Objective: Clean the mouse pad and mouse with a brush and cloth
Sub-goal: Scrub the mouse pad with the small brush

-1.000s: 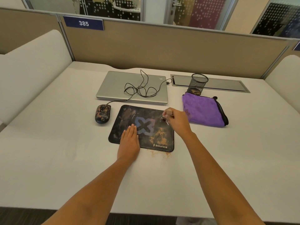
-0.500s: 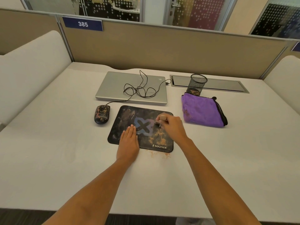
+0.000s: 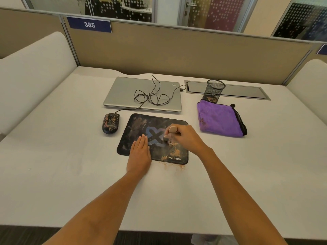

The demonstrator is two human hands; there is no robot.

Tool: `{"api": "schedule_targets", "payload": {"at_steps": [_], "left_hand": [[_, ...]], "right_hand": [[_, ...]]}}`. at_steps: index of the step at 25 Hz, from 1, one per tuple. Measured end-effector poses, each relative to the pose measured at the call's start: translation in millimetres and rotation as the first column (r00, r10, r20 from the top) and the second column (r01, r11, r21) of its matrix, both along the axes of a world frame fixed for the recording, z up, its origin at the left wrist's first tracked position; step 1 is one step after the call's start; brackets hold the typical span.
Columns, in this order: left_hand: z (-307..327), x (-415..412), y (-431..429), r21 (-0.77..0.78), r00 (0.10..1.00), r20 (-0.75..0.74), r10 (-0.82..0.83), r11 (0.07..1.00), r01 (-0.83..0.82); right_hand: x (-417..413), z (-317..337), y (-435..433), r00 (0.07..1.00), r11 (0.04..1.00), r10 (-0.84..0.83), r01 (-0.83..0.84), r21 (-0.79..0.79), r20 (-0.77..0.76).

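Head view: the mouse pad [image 3: 141,124] lies flat on the white desk [image 3: 53,156], just in front of a closed silver laptop [image 3: 123,92]. The pad is black with a blue X in the middle and the word "sounce" at its near right corner. It is dirty, with brownish smears on the left part and orange-brown powder on the right part. Some crumbs [image 3: 174,167] lie on the desk just past the near edge.

The left hand [image 3: 139,152] rests flat on the near left part of the pad, fingers straight and together, holding nothing. The right hand [image 3: 185,137] has its fingers curled round a brush [image 3: 172,129] with a pale handle. The brush end is blurred and sits at the X.

The mouse [image 3: 110,123], black with orange stains, lies just beside the left edge of the pad. Its cable [image 3: 152,96] is coiled on the laptop. The purple cloth [image 3: 219,119] lies folded to the right, apart from the pad, with a mesh cup [image 3: 214,89] behind it.

Bare desk lies to the left, to the right and toward the person.
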State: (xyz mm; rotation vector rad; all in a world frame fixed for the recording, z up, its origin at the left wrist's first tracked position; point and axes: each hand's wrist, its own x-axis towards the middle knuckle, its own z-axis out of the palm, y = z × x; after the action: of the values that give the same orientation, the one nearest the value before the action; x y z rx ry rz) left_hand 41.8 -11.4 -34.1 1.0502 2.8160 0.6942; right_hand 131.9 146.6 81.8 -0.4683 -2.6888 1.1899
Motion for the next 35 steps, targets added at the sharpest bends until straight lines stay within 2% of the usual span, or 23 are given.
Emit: {"api": "schedule_targets", "payload": {"at_steps": [3, 6, 7, 9, 11, 14, 16, 18, 21, 26, 30, 35], "left_hand": [[-0.6, 0.1, 0.0, -0.007, 1.000, -0.003, -0.001, 1.000, 0.001], [-1.7, -0.3, 0.4, -0.034, 1.000, -0.010, -0.001, 0.999, 0.001], [-1.6, -0.3, 0.6, -0.034, 1.000, -0.007, 0.000, 0.999, -0.001], [-1.0, -0.9, 0.6, -0.025, 1.000, 0.000, 0.000, 1.000, 0.000], [-0.8, -0.8, 0.3, -0.017, 1.000, 0.002, -0.001, 1.000, 0.001], [-0.8, -0.5, 0.1, -0.019, 1.000, -0.001, -0.004, 1.000, 0.004], [-0.7, -0.6, 0.4, -0.026, 1.000, 0.005, -0.005, 1.000, 0.005], [-0.4, -1.0, 0.4, -0.034, 1.000, 0.006, -0.009, 0.999, 0.009], [0.5, -0.6, 0.0, -0.028, 1.000, 0.005, -0.007, 1.000, 0.007], [0.1, -0.5, 0.3, -0.041, 1.000, 0.004, -0.006, 0.999, 0.006], [0.1, -1.0, -0.2, -0.046, 1.000, 0.003, -0.009, 0.999, 0.009], [1.1, -0.2, 0.0, -0.029, 1.000, 0.006, -0.004, 1.000, 0.004]], "right_hand": [[3.5, -1.1, -6.9, 0.988, 0.992, 0.114, -0.119, 0.048, 0.108], [7.3, 7.2, -7.0, 0.940, 0.963, 0.259, -0.269, 0.016, 0.221], [8.2, 9.8, -5.9, 0.946, 0.965, 0.257, -0.261, -0.005, 0.200], [9.9, 11.2, -3.3, 0.985, 0.989, 0.149, -0.146, -0.036, 0.087], [12.3, 8.6, -4.8, 0.998, 0.998, 0.055, -0.055, -0.002, 0.037], [16.5, 1.4, -10.9, 0.984, 0.989, 0.133, -0.140, 0.055, 0.123], [18.6, 4.1, -12.2, 0.966, 0.979, 0.203, -0.203, -0.021, 0.159], [18.5, 7.2, -10.6, 0.983, 0.985, 0.153, -0.144, -0.090, 0.097], [18.6, 6.3, -15.2, 0.998, 0.995, 0.054, -0.051, -0.084, 0.028], [18.2, 10.4, -13.9, 0.961, 0.972, 0.226, -0.214, -0.094, 0.157], [13.9, 12.3, -13.7, 0.976, 0.977, 0.199, -0.192, -0.089, 0.088], [17.2, 13.7, -0.7, 0.953, 0.979, 0.203, -0.193, -0.066, 0.224]]}}
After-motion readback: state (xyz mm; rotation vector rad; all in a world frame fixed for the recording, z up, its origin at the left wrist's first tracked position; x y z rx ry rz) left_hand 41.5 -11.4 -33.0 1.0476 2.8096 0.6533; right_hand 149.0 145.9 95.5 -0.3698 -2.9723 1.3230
